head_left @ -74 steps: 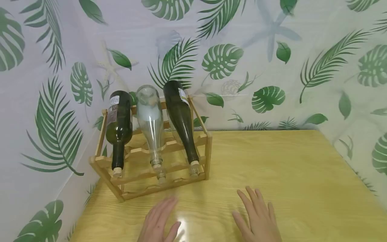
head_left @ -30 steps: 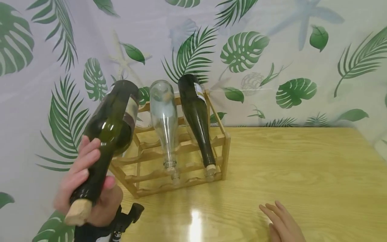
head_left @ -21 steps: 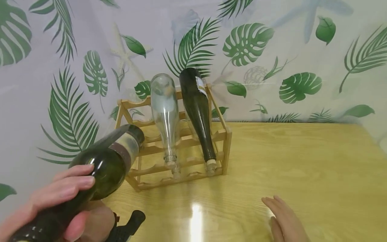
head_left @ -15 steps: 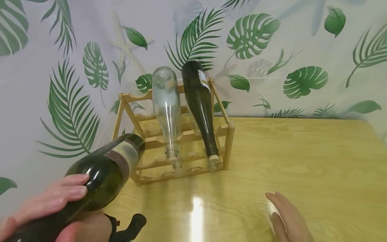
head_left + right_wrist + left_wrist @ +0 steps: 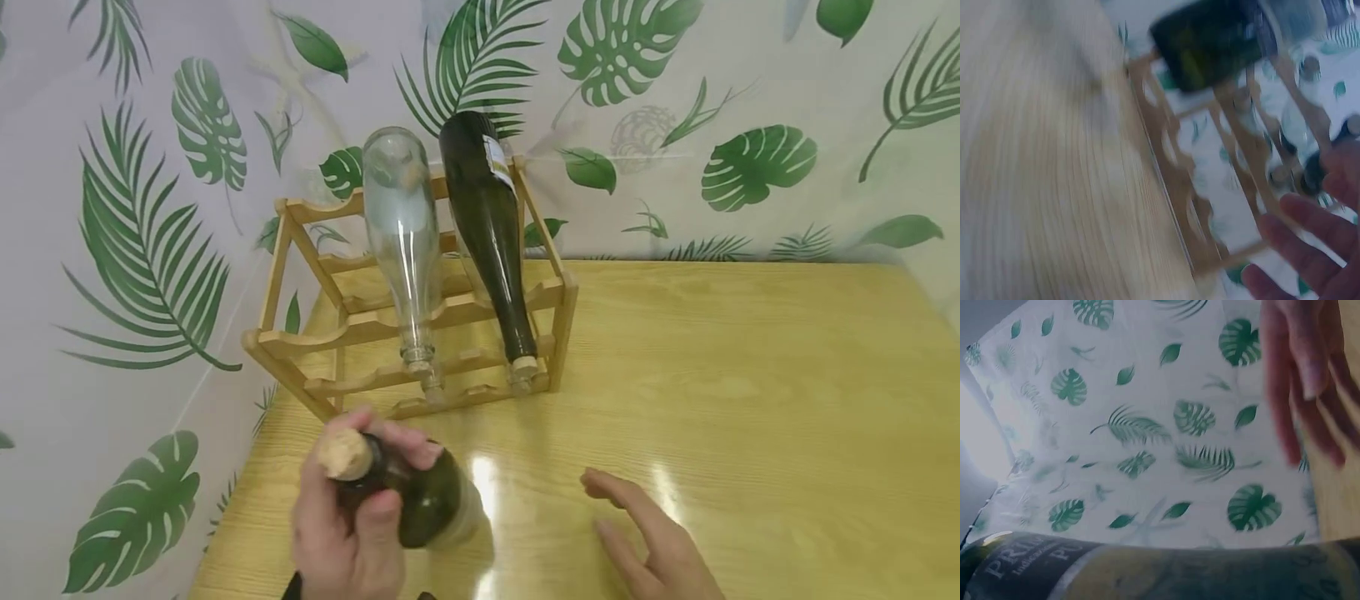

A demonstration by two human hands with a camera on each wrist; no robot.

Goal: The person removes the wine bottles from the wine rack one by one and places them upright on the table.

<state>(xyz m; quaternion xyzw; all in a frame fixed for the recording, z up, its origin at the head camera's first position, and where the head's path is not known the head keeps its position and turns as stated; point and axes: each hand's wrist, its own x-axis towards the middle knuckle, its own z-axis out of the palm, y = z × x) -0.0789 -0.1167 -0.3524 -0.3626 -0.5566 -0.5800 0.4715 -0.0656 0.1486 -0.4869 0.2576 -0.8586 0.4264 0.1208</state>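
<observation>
My left hand (image 5: 333, 537) grips a dark green wine bottle (image 5: 433, 504) round its neck. The cork (image 5: 345, 455) faces up toward the head camera, and the base lies farther right, low over the table. In the left wrist view the labelled side of the wine bottle (image 5: 1166, 572) fills the bottom edge. To the right, my right hand (image 5: 656, 537) holds nothing, fingers relaxed and apart from the bottle. Its fingers (image 5: 1310, 250) also show in the right wrist view, where the wine bottle (image 5: 1210, 47) crosses the top, blurred.
Behind the left hand stands a wooden wine rack (image 5: 345, 329). On its top tier rest a clear bottle (image 5: 405, 233) and another dark bottle (image 5: 487, 242), both corked, necks toward me; the left slot holds none. Leaf-patterned cloth (image 5: 675, 100) backs the wooden table (image 5: 750, 375).
The left hand took the leftmost bottle off the rack, drew it back to the lower left, then swung it right in front of the rack, cork up. The right hand shifted a little left lately.
</observation>
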